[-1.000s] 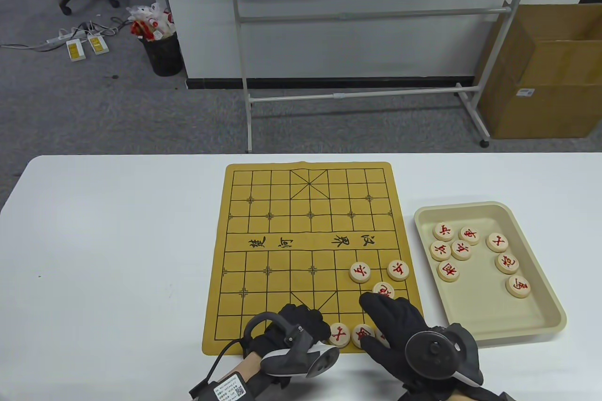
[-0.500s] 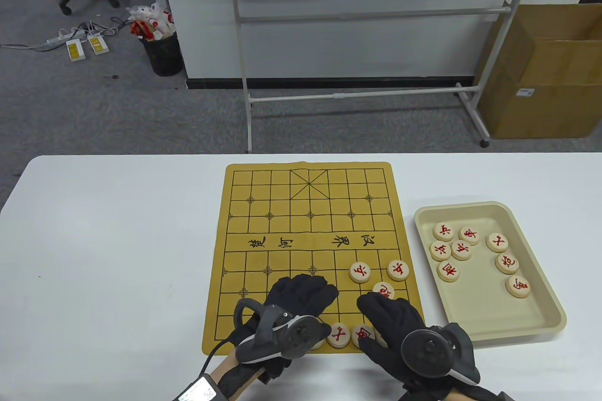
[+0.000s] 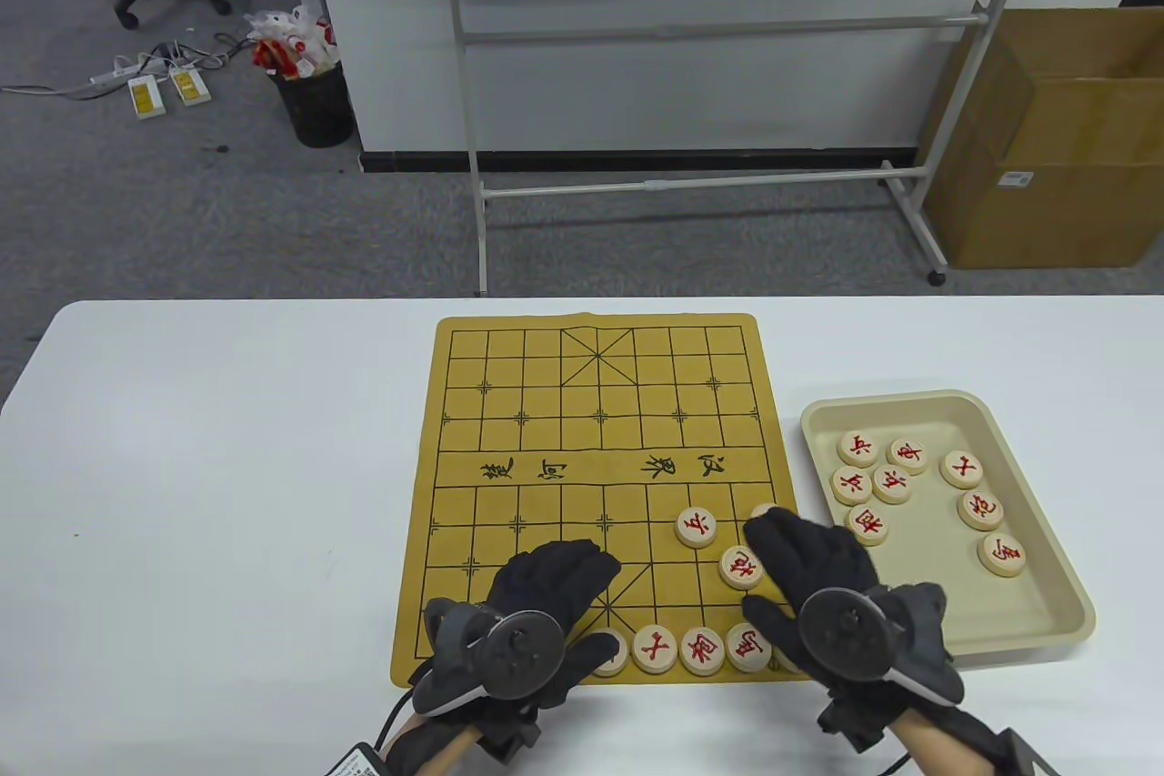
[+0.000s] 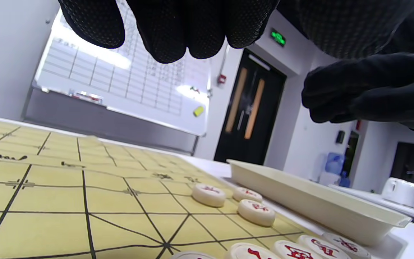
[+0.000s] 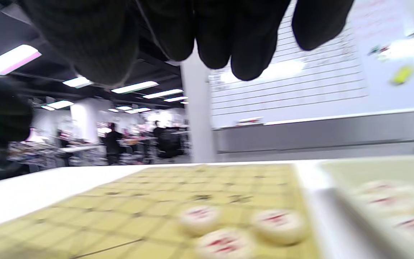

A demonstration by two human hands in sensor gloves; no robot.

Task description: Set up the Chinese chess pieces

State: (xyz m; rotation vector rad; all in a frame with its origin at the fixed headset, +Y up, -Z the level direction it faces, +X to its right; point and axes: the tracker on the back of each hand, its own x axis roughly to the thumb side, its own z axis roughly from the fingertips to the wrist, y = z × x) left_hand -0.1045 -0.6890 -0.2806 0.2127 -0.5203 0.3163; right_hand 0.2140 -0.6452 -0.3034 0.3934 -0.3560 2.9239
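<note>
A yellow-brown Chinese chess board (image 3: 596, 494) is lying flat on a white counter (image 3: 227, 485), reaching to the counter's near edge. Round pale wooden pieces with red characters are sitting on it: a row of pieces (image 3: 679, 650) along the board's near edge, two more pieces (image 3: 697, 527) (image 3: 740, 568) just above that row toward the board's right edge, and another one mostly hidden under the right hand. Just beside the board's right edge, a beige tray (image 3: 1046, 558) is holding eight more pieces (image 3: 887, 485) — all face up, spread loosely across it.

The left hand (image 3: 536, 603), in a black glove with a tracker on its back, is hovering over the board's near-left area, fingers spread and holding nothing. The right hand (image 3: 818, 576) is reaching over the board's near-right corner, fingers extended, also empty; it is covering the right end of the near row, so how many pieces are lying there cannot be told.

The left wrist view is showing the board's grid from low down, the near pieces sharp, the tray's side wall (image 4: 311, 201), and gloved fingertips (image 4: 167, 39) hanging loose above. The right wrist view is blurred — three pieces on the board and the tray's contents are only soft smudges, characters unreadable.
</note>
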